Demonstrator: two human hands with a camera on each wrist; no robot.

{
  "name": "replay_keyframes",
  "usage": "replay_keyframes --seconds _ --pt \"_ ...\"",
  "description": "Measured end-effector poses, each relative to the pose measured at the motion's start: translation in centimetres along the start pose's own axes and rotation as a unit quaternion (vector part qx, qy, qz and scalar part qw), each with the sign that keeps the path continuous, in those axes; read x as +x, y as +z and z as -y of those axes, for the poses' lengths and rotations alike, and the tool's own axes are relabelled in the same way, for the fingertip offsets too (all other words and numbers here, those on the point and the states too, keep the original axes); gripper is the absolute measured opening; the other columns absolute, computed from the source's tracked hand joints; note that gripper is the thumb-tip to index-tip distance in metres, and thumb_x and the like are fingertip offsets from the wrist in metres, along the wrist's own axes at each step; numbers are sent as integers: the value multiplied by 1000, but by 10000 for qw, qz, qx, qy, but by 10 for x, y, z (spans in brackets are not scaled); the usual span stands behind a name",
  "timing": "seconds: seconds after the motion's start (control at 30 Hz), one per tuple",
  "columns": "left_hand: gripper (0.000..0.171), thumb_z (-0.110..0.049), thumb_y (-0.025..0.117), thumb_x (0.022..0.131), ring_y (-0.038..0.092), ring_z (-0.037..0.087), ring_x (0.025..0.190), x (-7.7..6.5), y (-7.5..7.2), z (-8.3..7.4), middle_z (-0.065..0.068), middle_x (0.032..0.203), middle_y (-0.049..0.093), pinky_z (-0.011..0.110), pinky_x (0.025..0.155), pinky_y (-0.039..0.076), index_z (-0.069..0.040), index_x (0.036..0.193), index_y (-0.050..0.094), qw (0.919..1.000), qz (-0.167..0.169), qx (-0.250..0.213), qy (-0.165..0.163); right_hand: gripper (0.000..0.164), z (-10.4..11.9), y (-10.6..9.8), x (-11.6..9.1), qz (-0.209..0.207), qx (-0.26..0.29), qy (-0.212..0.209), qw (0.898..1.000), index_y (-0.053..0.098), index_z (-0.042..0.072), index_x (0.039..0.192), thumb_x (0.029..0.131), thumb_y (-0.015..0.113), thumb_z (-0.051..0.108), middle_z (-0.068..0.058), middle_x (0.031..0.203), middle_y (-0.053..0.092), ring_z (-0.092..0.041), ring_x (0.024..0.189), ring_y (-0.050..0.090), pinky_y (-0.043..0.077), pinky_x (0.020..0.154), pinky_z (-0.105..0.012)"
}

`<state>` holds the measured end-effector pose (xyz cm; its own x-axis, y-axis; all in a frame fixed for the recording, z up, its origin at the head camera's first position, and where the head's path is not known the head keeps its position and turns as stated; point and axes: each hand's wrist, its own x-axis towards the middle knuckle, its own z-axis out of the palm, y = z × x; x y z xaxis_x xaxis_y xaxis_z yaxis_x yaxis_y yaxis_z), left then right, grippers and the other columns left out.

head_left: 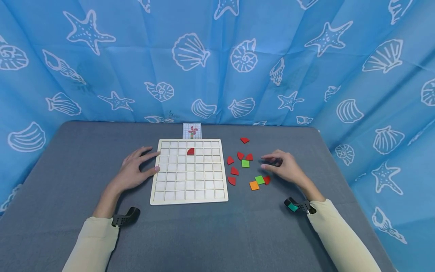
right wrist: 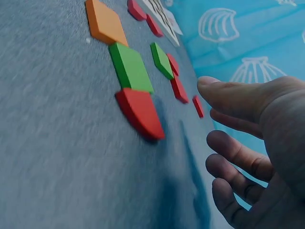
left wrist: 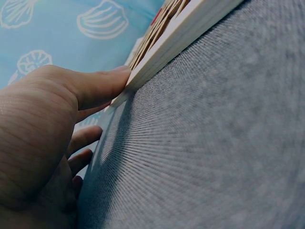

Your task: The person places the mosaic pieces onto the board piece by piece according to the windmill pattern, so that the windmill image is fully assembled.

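A white wooden grid board (head_left: 189, 185) lies on the grey table, with one red quarter-round piece (head_left: 190, 151) in a cell of its second row. My left hand (head_left: 132, 172) rests at the board's left edge, thumb and forefinger spread and touching the rim. In the left wrist view the thumb (left wrist: 102, 86) presses the board's side. My right hand (head_left: 283, 166) hovers to the right of the loose pieces, fingers loosely bent and holding nothing. Nearest to it lie a red quarter-round piece (right wrist: 140, 113), a green square (right wrist: 131, 68) and an orange square (right wrist: 106, 21).
Several more red pieces (head_left: 234, 171) and another green square (head_left: 245, 163) lie scattered right of the board. Behind the board's top edge is a small card (head_left: 192, 131) printed with a pinwheel on a grid. A blue shell-print curtain (head_left: 210, 90) hangs at the table's back.
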<state>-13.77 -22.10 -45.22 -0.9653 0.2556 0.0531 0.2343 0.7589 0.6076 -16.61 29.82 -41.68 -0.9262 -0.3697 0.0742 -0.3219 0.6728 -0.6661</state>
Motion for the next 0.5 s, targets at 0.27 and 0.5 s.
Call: replay_keyframes --seconds 0.27,0.5 --pt "60 -38 70 96 17 49 148 0 2 4 25 158 33 74 111 8 -9 147 54 10000 -32 17 67 30 -9 -4 -17 -100 267 -203 9994 74 0 119 90 78 8 -13 106 67 -23 87 57 47 72 -28" --pt "60 -38 70 97 17 48 149 0 0 1 24 158 32 74 111 9 -10 148 54 10000 29 31 45 30 -10 -1 -23 -117 249 -33 9996 75 2 119 91 79 12 -11 106 67 -23 86 56 46 72 -26"
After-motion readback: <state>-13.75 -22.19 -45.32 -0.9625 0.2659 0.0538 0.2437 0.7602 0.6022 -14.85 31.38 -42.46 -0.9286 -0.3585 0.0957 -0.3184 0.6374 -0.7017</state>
